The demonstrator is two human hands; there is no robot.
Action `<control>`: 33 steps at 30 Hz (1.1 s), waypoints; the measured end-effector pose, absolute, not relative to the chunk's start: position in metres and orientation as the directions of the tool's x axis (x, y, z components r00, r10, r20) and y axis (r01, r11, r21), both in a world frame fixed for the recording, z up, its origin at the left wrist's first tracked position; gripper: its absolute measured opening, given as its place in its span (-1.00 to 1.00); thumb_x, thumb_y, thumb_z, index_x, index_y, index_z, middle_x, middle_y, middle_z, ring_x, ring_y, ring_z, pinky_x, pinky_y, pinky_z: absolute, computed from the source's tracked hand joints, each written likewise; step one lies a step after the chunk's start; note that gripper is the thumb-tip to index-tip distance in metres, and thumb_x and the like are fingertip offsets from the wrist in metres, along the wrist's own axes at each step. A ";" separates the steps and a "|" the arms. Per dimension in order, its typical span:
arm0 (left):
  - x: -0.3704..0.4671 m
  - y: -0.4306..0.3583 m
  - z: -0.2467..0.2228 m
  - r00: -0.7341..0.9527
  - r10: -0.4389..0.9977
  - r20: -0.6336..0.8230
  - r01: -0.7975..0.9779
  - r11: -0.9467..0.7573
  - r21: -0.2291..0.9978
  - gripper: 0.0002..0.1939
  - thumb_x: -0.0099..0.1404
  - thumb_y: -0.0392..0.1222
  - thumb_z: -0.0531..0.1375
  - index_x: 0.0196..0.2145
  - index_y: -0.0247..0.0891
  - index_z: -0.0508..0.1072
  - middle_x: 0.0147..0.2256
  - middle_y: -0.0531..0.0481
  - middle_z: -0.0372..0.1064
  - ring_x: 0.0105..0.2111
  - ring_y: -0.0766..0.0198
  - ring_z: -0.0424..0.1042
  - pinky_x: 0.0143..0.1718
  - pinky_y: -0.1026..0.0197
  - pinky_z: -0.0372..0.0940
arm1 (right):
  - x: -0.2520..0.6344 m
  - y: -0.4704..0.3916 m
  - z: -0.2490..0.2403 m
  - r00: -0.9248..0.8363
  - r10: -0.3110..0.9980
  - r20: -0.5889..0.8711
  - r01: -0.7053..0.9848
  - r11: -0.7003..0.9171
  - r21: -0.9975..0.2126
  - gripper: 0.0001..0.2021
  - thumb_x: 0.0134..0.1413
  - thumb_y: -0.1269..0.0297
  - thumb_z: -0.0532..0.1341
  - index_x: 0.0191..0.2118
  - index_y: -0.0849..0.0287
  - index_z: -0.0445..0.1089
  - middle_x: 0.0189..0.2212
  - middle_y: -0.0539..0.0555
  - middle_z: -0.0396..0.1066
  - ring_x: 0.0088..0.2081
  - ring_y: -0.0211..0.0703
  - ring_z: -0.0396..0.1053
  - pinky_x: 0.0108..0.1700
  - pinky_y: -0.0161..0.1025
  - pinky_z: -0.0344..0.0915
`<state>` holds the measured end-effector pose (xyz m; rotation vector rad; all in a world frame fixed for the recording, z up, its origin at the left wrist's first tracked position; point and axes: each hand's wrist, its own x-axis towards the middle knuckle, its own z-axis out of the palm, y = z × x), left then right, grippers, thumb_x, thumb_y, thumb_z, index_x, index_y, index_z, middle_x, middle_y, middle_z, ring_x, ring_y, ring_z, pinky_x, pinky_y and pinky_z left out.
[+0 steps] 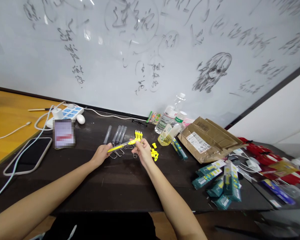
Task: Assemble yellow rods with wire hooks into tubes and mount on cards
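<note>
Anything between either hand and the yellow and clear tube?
Nothing visible: the left hand holds one end of the yellow and clear tube, the right hand the other. The loose yellow pieces lie beside the right hand, not between.

Office or meeting room, by the look of it: a wide whiteboard (102,76) spans the upper frame, covered in marker handwriting (132,20), a sketched head (213,71) at upper right. Below, a long dark surface (115,193); power strip (72,111) and phone (31,155) at left, labelled shipping carton (202,143) right of centre.
</note>
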<state>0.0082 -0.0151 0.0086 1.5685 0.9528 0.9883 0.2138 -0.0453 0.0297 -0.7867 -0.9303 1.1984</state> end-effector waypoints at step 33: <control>0.007 -0.014 0.005 0.363 0.922 0.138 0.088 -0.181 0.980 -0.49 0.22 0.21 -0.08 -0.68 -0.21 0.07 -0.70 0.16 -0.12 -0.71 0.44 -0.10 -0.69 0.32 -0.17 | 0.213 -0.046 0.029 0.113 0.975 0.194 -0.417 0.224 -0.881 -0.65 -0.11 0.17 0.32 -0.39 0.10 0.07 -0.33 0.02 0.53 -0.68 -0.35 0.38 -0.61 -0.42 0.31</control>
